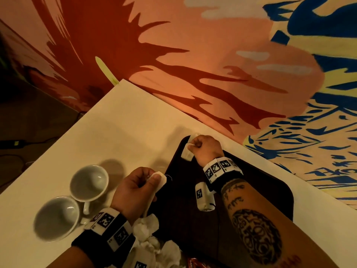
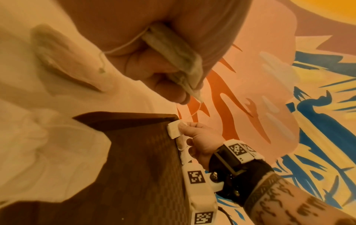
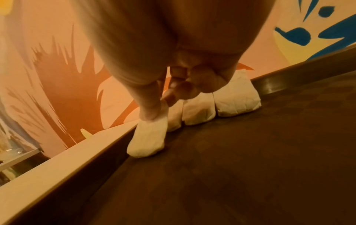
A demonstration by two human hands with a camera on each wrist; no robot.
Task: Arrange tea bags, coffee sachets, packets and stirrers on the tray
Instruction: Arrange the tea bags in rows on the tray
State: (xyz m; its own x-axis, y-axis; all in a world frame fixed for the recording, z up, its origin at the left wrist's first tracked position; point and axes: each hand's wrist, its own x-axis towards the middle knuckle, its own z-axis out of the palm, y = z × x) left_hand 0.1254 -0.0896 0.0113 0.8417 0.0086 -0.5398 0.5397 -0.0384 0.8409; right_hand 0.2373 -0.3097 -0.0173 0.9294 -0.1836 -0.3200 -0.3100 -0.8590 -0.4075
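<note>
Two white ceramic cups [image 1: 71, 202] stood touching each other at the left on the pale cream table [image 1: 119, 120], one nearer, one farther. Just right of them the left hand [image 1: 135, 187] was over the table edge of the tray, thumb and fingers curled, pinching a white paper tea bag [image 1: 160, 180] with a thin string trailing; left wrist view showed same bag [image 2: 173, 60] clamped between thumb and forefinger. Below that hand a crumpled heap of white tea bags [image 1: 152, 238] lay near the bottom edge, partly on the table, partly at the tray's near side. The dark brown rectangular tray [image 1: 181, 225] filled centre-right. At its far corner the right hand [image 1: 204, 148] was fisted, thumb and forefinger gripping another white tea bag [image 1: 187, 152] standing at the tray rim; right wrist view showed this bag [image 3: 148, 137] touching the tray floor by the left rim, beside a row of three white tea bags [image 3: 212, 106] leaning upright against the far rim, touching one another. A red packet [image 1: 197, 265] showed at the bottom edge, mostly cut off.
</note>
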